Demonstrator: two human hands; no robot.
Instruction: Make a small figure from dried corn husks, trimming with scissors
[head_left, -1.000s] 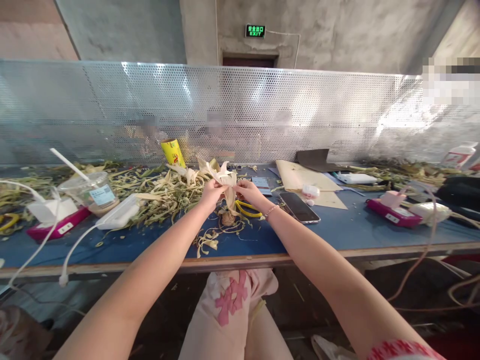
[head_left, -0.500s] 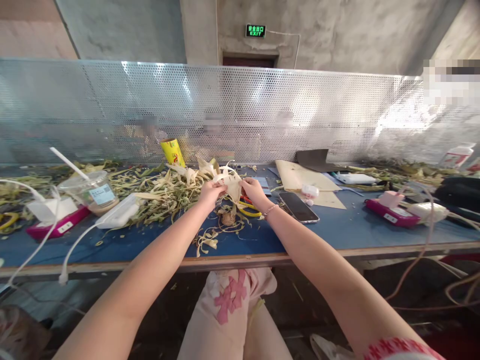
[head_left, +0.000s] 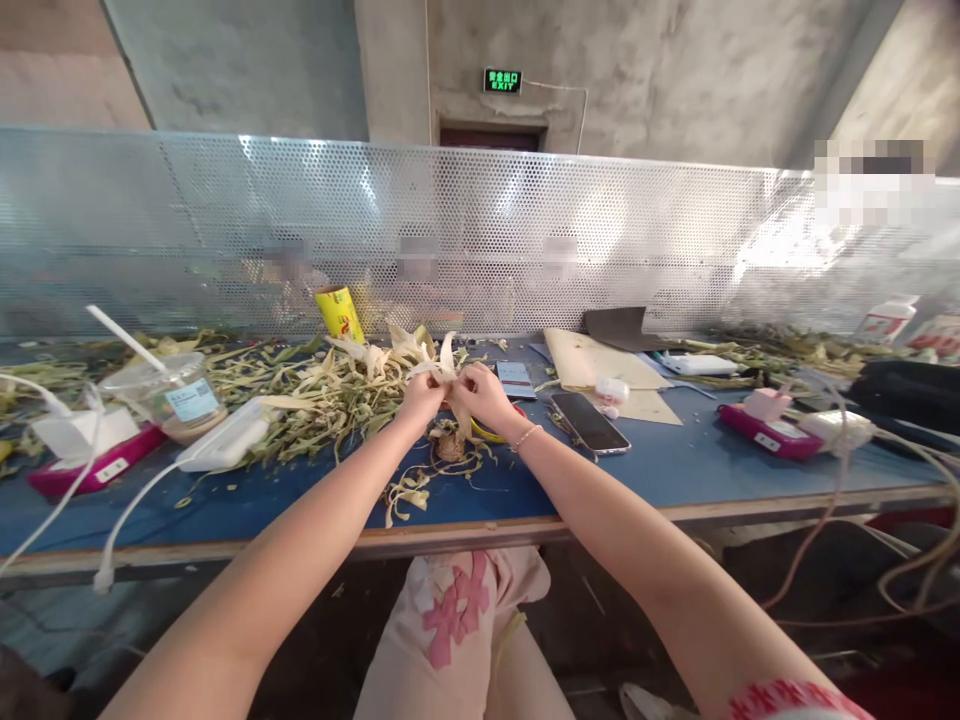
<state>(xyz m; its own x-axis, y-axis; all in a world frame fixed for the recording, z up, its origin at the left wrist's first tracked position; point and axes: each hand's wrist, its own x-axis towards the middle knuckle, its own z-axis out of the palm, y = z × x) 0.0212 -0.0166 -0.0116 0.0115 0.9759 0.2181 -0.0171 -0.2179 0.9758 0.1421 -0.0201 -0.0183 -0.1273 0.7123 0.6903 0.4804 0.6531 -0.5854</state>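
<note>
My left hand [head_left: 421,395] and my right hand [head_left: 480,393] meet above the blue table [head_left: 660,460], both closed on a pale dried corn husk [head_left: 444,360] whose strips stick up between the fingers. A small brown ball of twisted husk [head_left: 450,444] lies on the table just under the hands, among curled husk scraps [head_left: 409,488]. Yellow-handled scissors [head_left: 491,433] lie partly hidden behind my right wrist.
A heap of husk strips [head_left: 315,385] spreads left of the hands, with a yellow can [head_left: 339,312] behind it. A plastic cup with straw [head_left: 169,395], white charger [head_left: 223,434] and pink box [head_left: 86,470] lie left. A phone [head_left: 589,421], cardboard [head_left: 592,362] and another pink box [head_left: 769,438] lie right. A perforated metal screen [head_left: 525,230] backs the table.
My hands have drawn closer together around the husk, gathering it tighter. The view has tipped down slightly.
</note>
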